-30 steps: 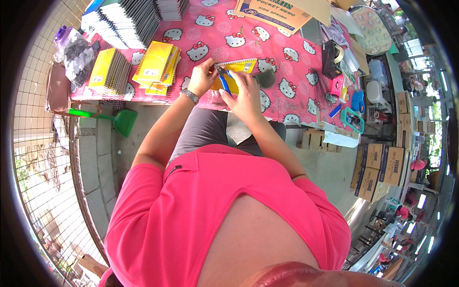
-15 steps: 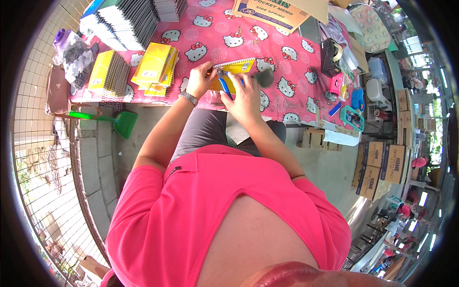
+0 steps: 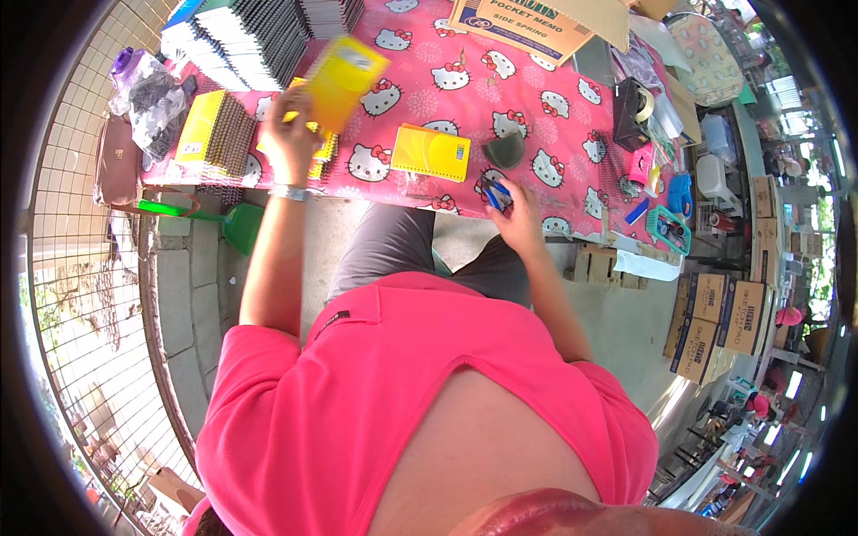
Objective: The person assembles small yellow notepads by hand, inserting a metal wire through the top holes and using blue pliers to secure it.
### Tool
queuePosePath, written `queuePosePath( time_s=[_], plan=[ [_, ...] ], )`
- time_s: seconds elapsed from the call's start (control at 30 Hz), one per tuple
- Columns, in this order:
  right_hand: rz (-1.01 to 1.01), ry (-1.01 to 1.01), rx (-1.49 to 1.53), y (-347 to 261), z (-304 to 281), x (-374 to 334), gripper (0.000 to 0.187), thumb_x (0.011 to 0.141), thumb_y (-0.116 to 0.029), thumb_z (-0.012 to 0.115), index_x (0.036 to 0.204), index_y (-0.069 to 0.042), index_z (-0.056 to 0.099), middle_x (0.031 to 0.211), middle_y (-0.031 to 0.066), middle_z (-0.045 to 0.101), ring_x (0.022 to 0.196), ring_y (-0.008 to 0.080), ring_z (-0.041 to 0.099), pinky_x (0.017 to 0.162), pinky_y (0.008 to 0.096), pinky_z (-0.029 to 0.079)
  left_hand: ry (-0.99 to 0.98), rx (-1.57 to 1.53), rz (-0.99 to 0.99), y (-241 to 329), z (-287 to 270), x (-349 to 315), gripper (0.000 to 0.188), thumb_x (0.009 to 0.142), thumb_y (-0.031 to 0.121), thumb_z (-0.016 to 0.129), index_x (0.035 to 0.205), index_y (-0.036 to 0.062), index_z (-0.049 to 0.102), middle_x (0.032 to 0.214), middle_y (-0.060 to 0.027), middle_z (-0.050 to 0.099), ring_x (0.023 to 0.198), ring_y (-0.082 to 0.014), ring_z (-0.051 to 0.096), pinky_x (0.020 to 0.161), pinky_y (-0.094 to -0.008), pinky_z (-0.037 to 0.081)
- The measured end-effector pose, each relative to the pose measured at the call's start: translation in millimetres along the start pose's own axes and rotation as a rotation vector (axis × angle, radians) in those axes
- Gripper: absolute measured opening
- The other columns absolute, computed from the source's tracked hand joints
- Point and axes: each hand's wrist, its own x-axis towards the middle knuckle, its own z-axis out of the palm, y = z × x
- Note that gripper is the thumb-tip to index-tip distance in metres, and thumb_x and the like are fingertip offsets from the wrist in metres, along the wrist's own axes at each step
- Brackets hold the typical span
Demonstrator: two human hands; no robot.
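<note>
My left hand (image 3: 293,141), closed, grips the lower edge of a yellow spiral notebook (image 3: 347,82) that is tilted and smeared by motion. Under that hand lies a small pile of yellow notebooks (image 3: 323,159), partly hidden. My right hand (image 3: 520,219) is closed round blue-handled pliers (image 3: 496,193) near the table's front edge. Between the hands a single yellow spiral notebook (image 3: 431,152) rests flat on the pink tablecloth (image 3: 465,85), its coil along the near side. A dark grey rounded thing (image 3: 505,149) sits just right of it.
A taller yellow notebook stack (image 3: 214,134) stands left, with tall stacks of spiral-bound books (image 3: 246,40) behind. An open cardboard box (image 3: 523,29) is at the back. A tape dispenser (image 3: 633,112) and a teal basket (image 3: 668,230) stand right. A green dustpan (image 3: 243,228) hangs below the left edge.
My hands have parted: the left moved left to the pile and grips a notebook, the right moved right with the pliers. The notebook they were working on now lies flat, let go.
</note>
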Motion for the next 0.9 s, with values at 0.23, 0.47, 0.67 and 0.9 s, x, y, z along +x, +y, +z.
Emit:
queuePosePath(
  time_s=[0.23,0.47,0.67,0.9],
  plan=[
    [0.193,0.268,-0.278,128.2,-61.6,43.4,0.041,0.078,-0.026,0.075,0.113,-0.008,0.063,0.112,0.0143,0.063,0.101,0.0359,0.059,0.084,0.0431,0.048,0.162,1.071,0.239,-49.8,-72.9,13.9,0.035,0.081,0.021,0.072,0.112,0.0071,0.066,0.117,-0.0151,0.061,0.096,-0.0281,0.063,0.081,-0.0393,0.053],
    [0.424,0.225,-0.785,209.7,-93.3,59.6,0.026,0.083,-0.024,0.069,0.102,-0.007,0.067,0.098,0.016,0.065,0.091,0.0379,0.063,0.085,0.0471,0.051,-0.551,0.724,0.937,-30.7,57.0,-45.9,0.03,0.075,0.022,0.073,0.102,0.0122,0.067,0.102,-0.0113,0.061,0.099,-0.0292,0.059,0.082,-0.0413,0.049],
    [0.529,0.181,-0.64,184.2,-121.5,73.3,0.023,0.081,-0.013,0.065,0.103,-0.007,0.067,0.105,0.0195,0.063,0.092,0.037,0.063,0.083,0.0466,0.052,-1.009,0.816,0.996,-52.2,100.4,-85.6,0.027,0.079,0.016,0.063,0.106,0.0116,0.064,0.105,-0.0039,0.062,0.098,-0.0219,0.062,0.077,-0.0358,0.055],
    [0.066,0.244,0.208,44.1,-56.3,72.0,0.03,0.087,-0.006,0.06,0.116,-0.01,0.068,0.098,0.012,0.066,0.088,0.0255,0.063,0.082,0.0376,0.049,-0.952,0.689,0.975,-19.7,88.3,-55.6,0.028,0.077,0.009,0.062,0.105,0.01,0.063,0.1,-0.0058,0.063,0.094,-0.022,0.063,0.081,-0.0364,0.052]
  ],
)
